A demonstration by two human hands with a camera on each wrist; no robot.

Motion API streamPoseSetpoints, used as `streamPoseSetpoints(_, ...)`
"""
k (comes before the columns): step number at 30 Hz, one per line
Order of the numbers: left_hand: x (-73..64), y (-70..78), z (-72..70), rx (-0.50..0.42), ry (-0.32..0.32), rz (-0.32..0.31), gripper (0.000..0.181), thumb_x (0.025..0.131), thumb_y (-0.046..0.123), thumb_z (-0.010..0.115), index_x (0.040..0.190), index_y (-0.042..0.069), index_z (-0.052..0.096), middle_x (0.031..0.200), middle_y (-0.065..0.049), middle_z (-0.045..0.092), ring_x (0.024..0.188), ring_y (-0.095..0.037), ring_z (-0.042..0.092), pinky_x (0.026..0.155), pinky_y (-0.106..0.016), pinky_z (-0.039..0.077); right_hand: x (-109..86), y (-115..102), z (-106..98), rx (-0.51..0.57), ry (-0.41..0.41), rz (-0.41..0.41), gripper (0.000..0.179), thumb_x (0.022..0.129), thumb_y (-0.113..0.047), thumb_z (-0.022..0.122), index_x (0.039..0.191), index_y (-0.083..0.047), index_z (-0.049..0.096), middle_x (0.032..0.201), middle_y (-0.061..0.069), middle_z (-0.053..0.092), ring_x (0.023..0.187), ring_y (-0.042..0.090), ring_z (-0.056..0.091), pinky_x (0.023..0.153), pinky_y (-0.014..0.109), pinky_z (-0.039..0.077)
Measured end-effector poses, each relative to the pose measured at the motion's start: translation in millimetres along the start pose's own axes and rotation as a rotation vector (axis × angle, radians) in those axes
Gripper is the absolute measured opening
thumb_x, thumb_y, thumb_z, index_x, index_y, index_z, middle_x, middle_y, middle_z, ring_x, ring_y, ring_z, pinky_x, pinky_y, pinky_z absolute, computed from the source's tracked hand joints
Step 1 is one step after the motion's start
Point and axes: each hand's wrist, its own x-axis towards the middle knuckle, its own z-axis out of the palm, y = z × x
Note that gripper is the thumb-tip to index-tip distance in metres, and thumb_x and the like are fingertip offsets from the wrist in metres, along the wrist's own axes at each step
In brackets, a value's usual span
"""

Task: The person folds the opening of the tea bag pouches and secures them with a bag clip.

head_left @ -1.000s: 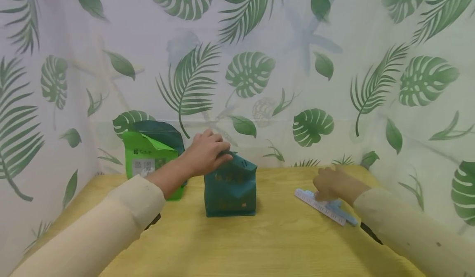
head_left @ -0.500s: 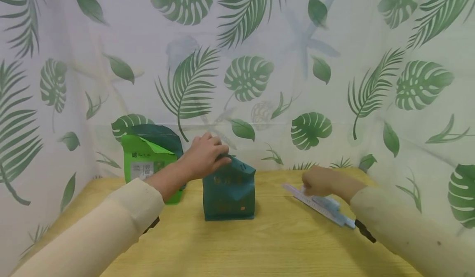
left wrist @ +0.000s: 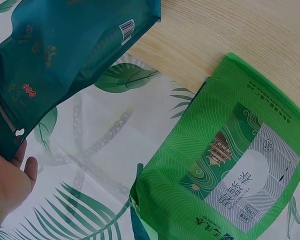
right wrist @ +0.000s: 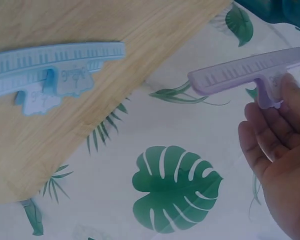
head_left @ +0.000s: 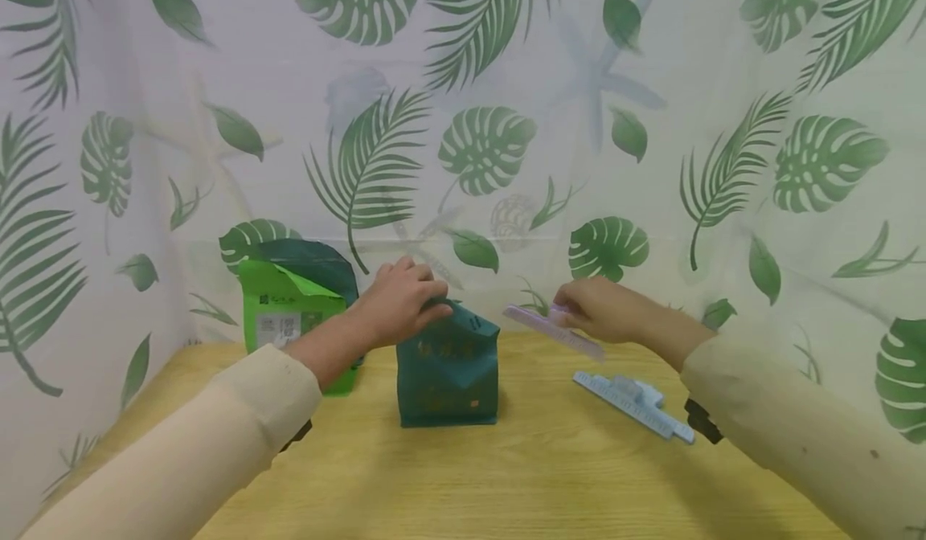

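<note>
A dark teal bag [head_left: 448, 375] stands upright on the table, and my left hand [head_left: 401, 303] grips its folded top edge. In the left wrist view the fingers of that hand wrap the top of the teal bag [left wrist: 65, 55]. My right hand [head_left: 608, 307] pinches a lilac bag clip [head_left: 553, 333] by its handle, raised above the table to the right of the teal bag. The right wrist view shows the lilac clip [right wrist: 250, 70] with the thumb on its handle tab. Two light blue bag clips [head_left: 633, 405] lie on the table below the right hand.
Behind my left forearm stand a bright green tea bag [head_left: 292, 299] and another dark teal bag [head_left: 318, 259]. The wooden table [head_left: 463, 484] ends at a leaf-patterned sheet [head_left: 463, 58] hanging at the back and sides.
My right hand has picked up the lilac clip from beside the blue clips and carried it up and left towards the teal bag. The left hand keeps its grip in place.
</note>
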Motion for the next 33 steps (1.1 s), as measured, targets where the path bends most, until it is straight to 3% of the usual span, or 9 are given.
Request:
streamPoseSetpoints(4, -1.0, -0.6, 0.3, -0.004, 0.004, 0.005, 0.022, 0.098, 0.038, 0.062, 0.102, 0.016, 0.067, 0.097, -0.004, 0.061, 0.083, -0.022, 0.045, 0.073, -0.04, 0.037, 5.1, -9.2, -4.0, 0.021, -0.008, 0.002, 0.018, 0.096, -0.013, 0.067, 0.107, 0.001, 0.066, 0.099, 0.011, 0.07, 0.091, 0.025, 0.068, 0.081, 0.042, 0.056)
streamPoseSetpoints(10, 2.8, -1.5, -1.0, 0.0, 0.032, 0.018, 0.02, 0.098, 0.036, 0.063, 0.1, 0.016, 0.067, 0.095, -0.004, 0.061, 0.083, -0.023, 0.046, 0.072, -0.04, 0.038, 10.2, -17.0, -6.8, -0.027, 0.043, -0.022, 0.014, 0.091, -0.01, 0.073, 0.1, -0.003, 0.066, 0.094, 0.007, 0.069, 0.089, 0.024, 0.067, 0.081, 0.042, 0.056)
streamPoseSetpoints(20, -0.1, -3.2, 0.4, -0.014, 0.042, 0.039, 0.021, 0.097, 0.036, 0.065, 0.099, 0.015, 0.067, 0.092, -0.004, 0.06, 0.08, -0.021, 0.044, 0.069, -0.036, 0.036, 18.7, -28.9, 0.0, -0.038, 0.009, 0.046, 0.011, 0.092, -0.015, 0.072, 0.096, -0.008, 0.065, 0.089, 0.002, 0.067, 0.084, 0.019, 0.066, 0.078, 0.039, 0.056)
streamPoseSetpoints(28, 2.3, -4.5, 2.2, -0.019, 0.06, 0.074, 0.02, 0.096, 0.035, 0.065, 0.096, 0.015, 0.066, 0.091, -0.004, 0.061, 0.08, -0.022, 0.047, 0.068, -0.037, 0.038, 20.0, -28.2, -1.3, -0.032, 0.101, -0.029, 0.013, 0.087, -0.01, 0.076, 0.089, -0.006, 0.064, 0.085, 0.005, 0.069, 0.081, 0.021, 0.067, 0.076, 0.039, 0.057)
streamPoseSetpoints(33, 3.7, -7.6, 2.5, -0.019, 0.059, 0.078, 0.02, 0.096, 0.035, 0.066, 0.094, 0.015, 0.065, 0.089, -0.003, 0.06, 0.08, -0.023, 0.048, 0.069, -0.038, 0.04, 26.7, -28.9, 2.9, -0.018, 0.11, -0.092, 0.015, 0.086, -0.012, 0.077, 0.086, -0.006, 0.064, 0.083, 0.005, 0.07, 0.079, 0.022, 0.068, 0.074, 0.039, 0.057)
